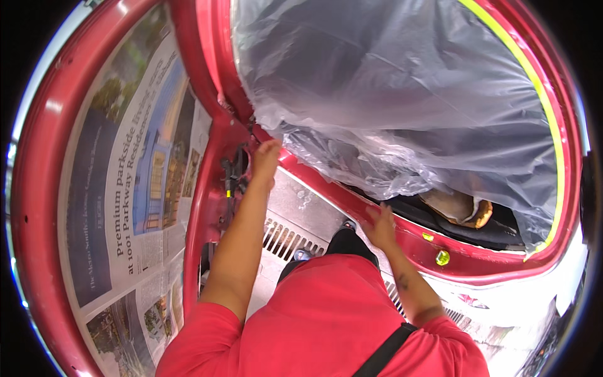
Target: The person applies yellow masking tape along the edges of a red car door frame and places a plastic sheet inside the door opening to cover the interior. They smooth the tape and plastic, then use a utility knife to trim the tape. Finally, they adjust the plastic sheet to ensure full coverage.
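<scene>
A translucent plastic sheet covers most of the red car's door opening, its lower edge bunched and loose above the red sill. My left hand is at the front end of the sill, beside the door hinge area; its fingers are blurred and I cannot see anything in them. My right hand lies against the sill's outer edge farther back, fingers apart and holding nothing. Yellow-green tape runs along the opening's curved rear edge. Crumpled yellow tape sits on the sill to the right of that hand.
At the left stands the open red door, its window covered with newspaper. Below the sheet, a torn tan-edged piece lies inside the dark car floor. A floor grate crosses the ground by my feet.
</scene>
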Demonstrator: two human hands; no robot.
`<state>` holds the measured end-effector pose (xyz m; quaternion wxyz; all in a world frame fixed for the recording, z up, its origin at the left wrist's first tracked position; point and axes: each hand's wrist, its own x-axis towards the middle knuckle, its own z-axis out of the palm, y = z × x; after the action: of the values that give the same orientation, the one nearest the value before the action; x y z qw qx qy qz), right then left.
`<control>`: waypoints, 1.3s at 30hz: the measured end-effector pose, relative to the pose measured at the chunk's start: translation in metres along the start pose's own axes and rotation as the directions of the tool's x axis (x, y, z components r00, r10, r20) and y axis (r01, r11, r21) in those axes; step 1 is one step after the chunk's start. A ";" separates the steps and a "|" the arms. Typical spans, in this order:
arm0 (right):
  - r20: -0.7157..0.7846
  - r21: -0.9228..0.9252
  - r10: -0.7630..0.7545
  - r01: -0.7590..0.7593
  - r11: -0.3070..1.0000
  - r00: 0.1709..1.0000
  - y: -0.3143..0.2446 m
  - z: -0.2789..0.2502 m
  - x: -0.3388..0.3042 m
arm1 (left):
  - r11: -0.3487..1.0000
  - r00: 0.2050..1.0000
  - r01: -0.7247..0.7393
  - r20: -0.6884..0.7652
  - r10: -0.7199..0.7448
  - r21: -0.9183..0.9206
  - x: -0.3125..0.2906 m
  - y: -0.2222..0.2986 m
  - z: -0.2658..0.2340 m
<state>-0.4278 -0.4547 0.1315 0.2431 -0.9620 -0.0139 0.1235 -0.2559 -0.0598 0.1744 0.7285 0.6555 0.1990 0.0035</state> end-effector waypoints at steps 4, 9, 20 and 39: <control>0.125 0.187 -0.100 0.076 0.979 0.987 -0.043 0.060 -0.026 | 0.984 0.979 0.157 -0.115 -0.167 -0.089 -0.056 -0.013 -0.004; -0.091 0.396 -0.417 0.418 0.818 0.904 -0.125 0.044 0.052 | 0.997 0.987 -0.033 -0.157 0.022 -0.065 -0.051 -0.030 -0.021; -0.706 -0.220 -0.687 0.975 -0.016 -0.171 -0.319 -0.034 0.272 | 0.517 0.242 -0.476 -0.459 0.855 0.711 0.120 -0.036 0.056; -0.281 -0.795 -0.955 0.580 0.178 -0.091 -0.277 -0.068 0.381 | 0.566 0.691 -0.674 0.132 0.711 0.475 0.207 -0.095 0.031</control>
<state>-0.0324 -0.2088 0.2320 0.0241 -0.7109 -0.5115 -0.4822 -0.0803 -0.0475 0.0262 0.4699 0.8411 -0.0527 0.2626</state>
